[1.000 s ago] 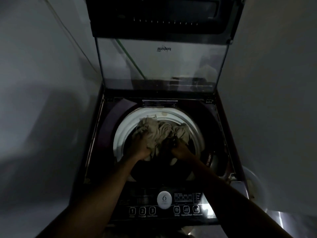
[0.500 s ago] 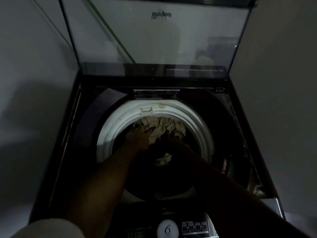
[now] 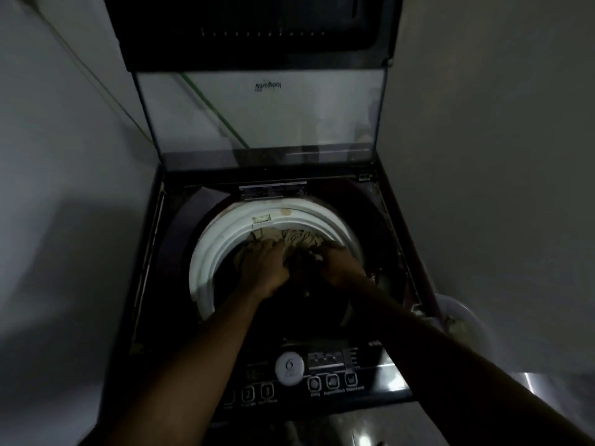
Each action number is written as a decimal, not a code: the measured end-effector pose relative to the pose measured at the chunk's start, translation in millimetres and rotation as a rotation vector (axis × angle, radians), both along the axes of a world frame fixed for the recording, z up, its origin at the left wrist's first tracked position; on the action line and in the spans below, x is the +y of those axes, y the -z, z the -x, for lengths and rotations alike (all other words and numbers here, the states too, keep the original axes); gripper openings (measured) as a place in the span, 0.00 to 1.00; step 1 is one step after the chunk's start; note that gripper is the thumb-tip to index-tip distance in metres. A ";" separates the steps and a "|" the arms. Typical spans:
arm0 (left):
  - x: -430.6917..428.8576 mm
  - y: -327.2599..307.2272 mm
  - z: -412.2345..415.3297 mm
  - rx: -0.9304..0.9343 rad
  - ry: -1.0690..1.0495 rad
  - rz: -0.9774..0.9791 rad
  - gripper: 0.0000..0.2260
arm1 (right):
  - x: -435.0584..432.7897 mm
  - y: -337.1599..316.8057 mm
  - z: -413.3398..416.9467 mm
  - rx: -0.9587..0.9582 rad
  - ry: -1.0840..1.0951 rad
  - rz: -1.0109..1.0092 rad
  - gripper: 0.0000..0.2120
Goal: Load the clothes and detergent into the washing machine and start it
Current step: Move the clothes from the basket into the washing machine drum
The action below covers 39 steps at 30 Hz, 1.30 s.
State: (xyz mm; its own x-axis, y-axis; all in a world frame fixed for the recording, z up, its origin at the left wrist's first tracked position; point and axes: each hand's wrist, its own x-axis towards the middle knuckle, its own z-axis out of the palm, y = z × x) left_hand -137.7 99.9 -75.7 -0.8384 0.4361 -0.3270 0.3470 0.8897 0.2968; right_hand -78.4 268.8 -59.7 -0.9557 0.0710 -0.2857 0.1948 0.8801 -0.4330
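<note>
A dark top-loading washing machine [image 3: 167, 252] stands below me with its glass lid [image 3: 289, 123] raised upright. Beige clothes [image 3: 299, 238] lie bunched in the white-rimmed drum [image 3: 219, 249], toward its far side. My left hand [image 3: 265, 263] rests on the left part of the bundle, fingers curled into the cloth. My right hand [image 3: 338, 263] grips the right part of the bundle. Darker fabric lies between the two hands. The dim light hides the fingertips. No detergent is visible.
The control panel [image 3: 309, 371] with a round white dial and several buttons sits at the machine's near edge. Plain walls close in on both sides. A pale round tub [image 3: 463, 320] stands to the right of the machine.
The camera has pulled back and up, so the panel is in view again. Both hands stay in the drum on the clothes, now pressed toward the far rim.
</note>
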 end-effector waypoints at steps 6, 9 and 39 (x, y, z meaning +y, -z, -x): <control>38.5 -36.3 -52.7 0.068 -0.101 -0.175 0.17 | 30.1 -34.0 -38.4 0.179 0.076 0.047 0.16; 63.3 -45.9 -83.7 0.086 -0.130 -0.190 0.21 | 62.9 -49.3 -70.0 0.258 0.075 0.029 0.16; 292.7 1.4 -299.3 0.153 0.172 -0.387 0.24 | 302.5 2.4 -304.5 0.251 0.277 -0.029 0.15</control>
State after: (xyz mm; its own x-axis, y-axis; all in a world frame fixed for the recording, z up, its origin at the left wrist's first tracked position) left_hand 161.5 392.6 -77.0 -0.7690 0.6392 0.0101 0.5461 0.6486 0.5302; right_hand 226.1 571.2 -62.1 -0.9392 0.3412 -0.0387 0.3180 0.8217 -0.4729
